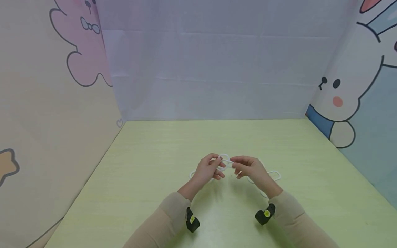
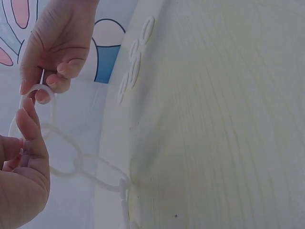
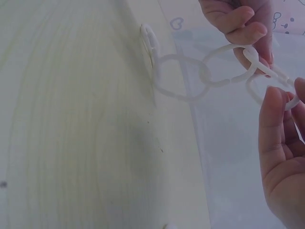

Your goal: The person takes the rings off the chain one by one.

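Observation:
Both hands are raised over the table, fingertips close together. My left hand (image 1: 206, 169) pinches a white oval plastic link (image 1: 224, 154) at the end of a short chain. From it, joined links (image 3: 181, 57) trail down to the tabletop on the left, as the right wrist view shows. My right hand (image 1: 252, 170) pinches another white link (image 2: 44, 87) between thumb and index finger. This link overlaps the left hand's one; fingers hide whether the two are fully hooked together. The other fingers of both hands are loosely bent.
Several more white links (image 2: 147, 29) lie on the pale green tabletop (image 1: 167, 144) beside and beneath the right hand. A pale curtain (image 1: 211, 69) stands behind the far edge. Cartoon-printed walls (image 1: 46, 103) flank the table.

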`<state>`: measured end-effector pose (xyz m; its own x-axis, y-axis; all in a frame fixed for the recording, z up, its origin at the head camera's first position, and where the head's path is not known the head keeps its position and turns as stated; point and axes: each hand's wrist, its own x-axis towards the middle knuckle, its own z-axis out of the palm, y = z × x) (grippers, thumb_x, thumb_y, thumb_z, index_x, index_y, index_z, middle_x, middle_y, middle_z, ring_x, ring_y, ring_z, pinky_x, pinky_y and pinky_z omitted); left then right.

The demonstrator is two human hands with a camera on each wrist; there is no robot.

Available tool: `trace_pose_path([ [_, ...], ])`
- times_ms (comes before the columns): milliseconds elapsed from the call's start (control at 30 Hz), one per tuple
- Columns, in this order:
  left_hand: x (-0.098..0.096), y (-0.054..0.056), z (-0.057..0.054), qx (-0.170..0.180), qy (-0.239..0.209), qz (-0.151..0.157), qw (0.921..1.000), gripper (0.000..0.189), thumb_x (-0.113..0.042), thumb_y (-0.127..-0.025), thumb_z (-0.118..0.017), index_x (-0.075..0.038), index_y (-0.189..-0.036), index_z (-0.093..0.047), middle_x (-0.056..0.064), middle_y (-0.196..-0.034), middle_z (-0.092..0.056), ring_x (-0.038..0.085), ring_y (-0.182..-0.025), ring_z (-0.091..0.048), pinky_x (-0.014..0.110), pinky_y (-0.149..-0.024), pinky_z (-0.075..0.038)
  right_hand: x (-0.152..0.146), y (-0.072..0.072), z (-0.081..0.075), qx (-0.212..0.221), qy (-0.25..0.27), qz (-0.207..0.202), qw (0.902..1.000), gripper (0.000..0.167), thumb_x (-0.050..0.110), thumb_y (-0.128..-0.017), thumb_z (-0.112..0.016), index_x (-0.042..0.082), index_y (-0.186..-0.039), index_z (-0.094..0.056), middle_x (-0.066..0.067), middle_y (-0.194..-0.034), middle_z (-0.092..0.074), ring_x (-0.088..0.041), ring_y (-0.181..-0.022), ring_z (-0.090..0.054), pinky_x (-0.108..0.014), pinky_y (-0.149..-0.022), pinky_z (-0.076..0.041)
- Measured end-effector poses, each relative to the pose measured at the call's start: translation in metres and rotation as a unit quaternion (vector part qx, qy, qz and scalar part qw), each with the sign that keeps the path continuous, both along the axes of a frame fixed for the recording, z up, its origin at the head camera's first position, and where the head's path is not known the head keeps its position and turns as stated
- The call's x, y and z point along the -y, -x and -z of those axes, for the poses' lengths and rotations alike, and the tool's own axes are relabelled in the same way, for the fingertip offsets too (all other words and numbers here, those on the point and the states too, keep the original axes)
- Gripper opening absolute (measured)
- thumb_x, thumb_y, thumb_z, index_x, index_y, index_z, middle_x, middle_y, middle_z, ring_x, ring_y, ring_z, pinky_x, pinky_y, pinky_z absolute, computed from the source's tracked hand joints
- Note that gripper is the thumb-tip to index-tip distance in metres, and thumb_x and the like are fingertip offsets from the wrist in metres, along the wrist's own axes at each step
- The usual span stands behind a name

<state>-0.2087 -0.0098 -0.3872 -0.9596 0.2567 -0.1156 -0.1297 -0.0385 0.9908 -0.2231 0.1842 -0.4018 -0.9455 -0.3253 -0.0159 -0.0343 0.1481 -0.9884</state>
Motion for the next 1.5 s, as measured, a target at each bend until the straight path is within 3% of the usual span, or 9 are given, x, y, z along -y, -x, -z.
trace_pose_path([
  [133,0.001,-0.002,-0.002,-0.001,-0.003,-0.002,1.0000,0.025,-0.011,-0.099,-0.044,0.009,-0.113,-0.048,0.023,-0.097,-0.061,0.010,-0.053,-0.059,0.019,-0.049,-0.047,0.002,-0.001,0.001,0.003,-0.003,0.004,1.0000,0.034,0.013,-0.089,-0.062,-0.008,-0.115,-0.058,-0.022,-0.087,-0.059,-0.019,-0.071,-0.058,-0.035,-0.065,-0.053],
  [367,0.001,0.009,0.018,-0.008,-0.021,-0.008,0.9997,0.024,-0.017,-0.098,-0.047,0.003,-0.112,-0.051,0.009,-0.088,-0.063,0.011,-0.053,-0.060,0.021,-0.048,-0.047,0.005,-0.005,0.000,0.002,-0.003,0.003,1.0000,0.034,0.013,-0.090,-0.061,-0.009,-0.116,-0.057,-0.010,-0.081,-0.061,-0.018,-0.070,-0.058,-0.035,-0.065,-0.053],
  [500,0.000,0.010,0.022,-0.010,-0.027,-0.023,0.9993,0.023,-0.018,-0.098,-0.048,0.001,-0.110,-0.052,0.006,-0.085,-0.063,0.012,-0.054,-0.060,0.020,-0.048,-0.047,0.008,-0.007,-0.001,0.003,0.000,0.004,1.0000,0.035,0.013,-0.090,-0.060,-0.009,-0.117,-0.057,-0.009,-0.080,-0.061,-0.018,-0.069,-0.058,-0.034,-0.065,-0.053],
  [933,0.002,0.007,0.020,0.001,-0.050,-0.043,0.9978,0.024,-0.017,-0.098,-0.048,0.003,-0.110,-0.054,0.005,-0.081,-0.062,0.010,-0.055,-0.059,0.019,-0.050,-0.047,0.013,-0.010,-0.003,0.005,0.001,-0.016,0.9999,0.037,0.011,-0.091,-0.059,-0.011,-0.120,-0.053,-0.007,-0.078,-0.060,-0.017,-0.069,-0.058,-0.032,-0.064,-0.053],
  [1367,0.003,0.009,0.019,0.010,-0.064,-0.040,0.9971,0.029,-0.018,-0.097,-0.050,0.005,-0.112,-0.055,0.004,-0.079,-0.060,0.009,-0.055,-0.057,0.018,-0.051,-0.046,0.013,-0.008,-0.003,0.005,-0.002,-0.009,0.9999,0.037,0.012,-0.092,-0.058,-0.010,-0.120,-0.053,-0.007,-0.080,-0.059,-0.017,-0.071,-0.056,-0.033,-0.064,-0.052],
  [1500,0.003,0.004,0.008,0.008,-0.064,-0.036,0.9973,0.028,-0.013,-0.098,-0.047,0.009,-0.113,-0.053,0.004,-0.078,-0.059,0.008,-0.054,-0.056,0.018,-0.051,-0.046,0.012,-0.007,-0.001,0.006,0.001,-0.005,1.0000,0.036,0.011,-0.093,-0.056,-0.010,-0.121,-0.052,-0.006,-0.078,-0.058,-0.017,-0.071,-0.056,-0.033,-0.064,-0.053],
])
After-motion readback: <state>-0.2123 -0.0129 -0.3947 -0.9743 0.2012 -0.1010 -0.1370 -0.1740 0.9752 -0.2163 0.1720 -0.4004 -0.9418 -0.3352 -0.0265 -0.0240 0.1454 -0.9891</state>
